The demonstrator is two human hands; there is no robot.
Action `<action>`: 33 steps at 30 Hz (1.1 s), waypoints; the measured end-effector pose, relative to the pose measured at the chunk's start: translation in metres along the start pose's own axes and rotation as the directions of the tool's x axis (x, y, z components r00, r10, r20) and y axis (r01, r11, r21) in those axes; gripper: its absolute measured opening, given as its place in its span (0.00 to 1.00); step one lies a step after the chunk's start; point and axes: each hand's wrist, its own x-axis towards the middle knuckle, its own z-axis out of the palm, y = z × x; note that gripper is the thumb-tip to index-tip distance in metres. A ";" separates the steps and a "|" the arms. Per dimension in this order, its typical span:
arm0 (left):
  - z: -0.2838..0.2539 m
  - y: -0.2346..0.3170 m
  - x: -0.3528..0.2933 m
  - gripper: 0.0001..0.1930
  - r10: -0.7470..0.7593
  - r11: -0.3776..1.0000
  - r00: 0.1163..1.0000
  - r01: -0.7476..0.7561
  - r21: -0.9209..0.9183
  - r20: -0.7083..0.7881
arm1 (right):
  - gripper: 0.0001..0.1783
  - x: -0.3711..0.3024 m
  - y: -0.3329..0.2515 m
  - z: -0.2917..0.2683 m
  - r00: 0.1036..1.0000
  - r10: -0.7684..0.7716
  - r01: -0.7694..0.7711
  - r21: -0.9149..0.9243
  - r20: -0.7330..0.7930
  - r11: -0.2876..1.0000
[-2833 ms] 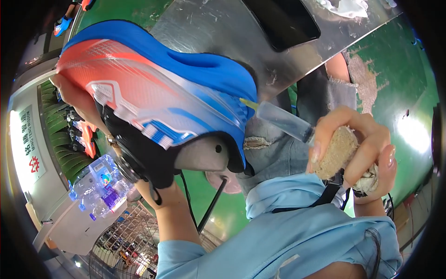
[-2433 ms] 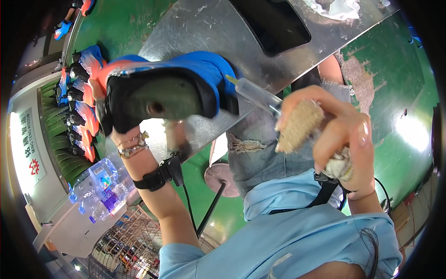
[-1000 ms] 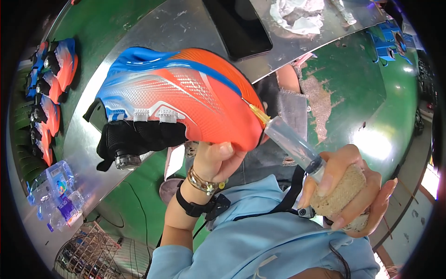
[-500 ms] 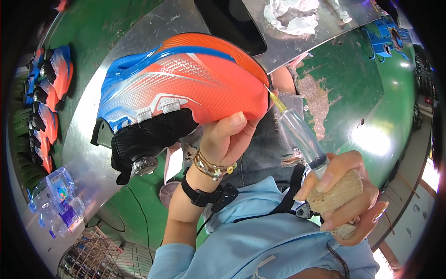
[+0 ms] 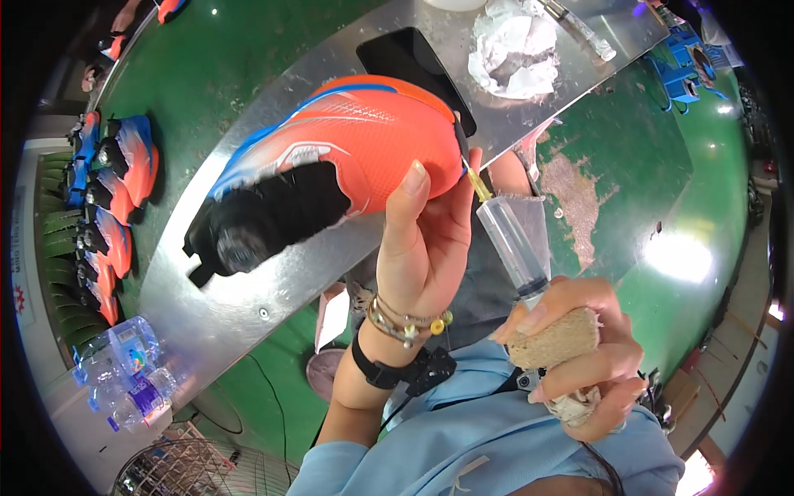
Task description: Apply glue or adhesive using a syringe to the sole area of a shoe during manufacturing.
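Observation:
My left hand [image 5: 426, 240] holds an orange and blue sports shoe [image 5: 331, 165] from below, with the toe end against my palm and the black opening turned to the left. My right hand [image 5: 579, 351] grips a clear plastic syringe [image 5: 513, 248] whose rear is wrapped in a tan cloth pad [image 5: 554, 339]. The syringe's yellow needle tip touches the shoe's sole edge near the toe. A bracelet and a black wrist strap sit on my left wrist.
A curved metal worktable [image 5: 273, 281] lies under the shoe, bearing a black flat device [image 5: 413, 62], crumpled white paper [image 5: 513, 58] and a second syringe [image 5: 579, 29]. A row of similar shoes [image 5: 107, 207] lines the left. Plastic water bottles [image 5: 124, 372] stand lower left on the green floor.
My left hand has turned the shoe and lifted it slightly. My right hand has brought the syringe up, so its needle now touches the sole edge at the toe.

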 end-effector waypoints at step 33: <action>-0.132 0.291 0.137 0.25 0.705 0.676 0.582 -0.381 0.631 -0.405 | 0.24 0.038 0.026 -0.095 0.939 -0.219 0.143 -0.279 -0.266 0.950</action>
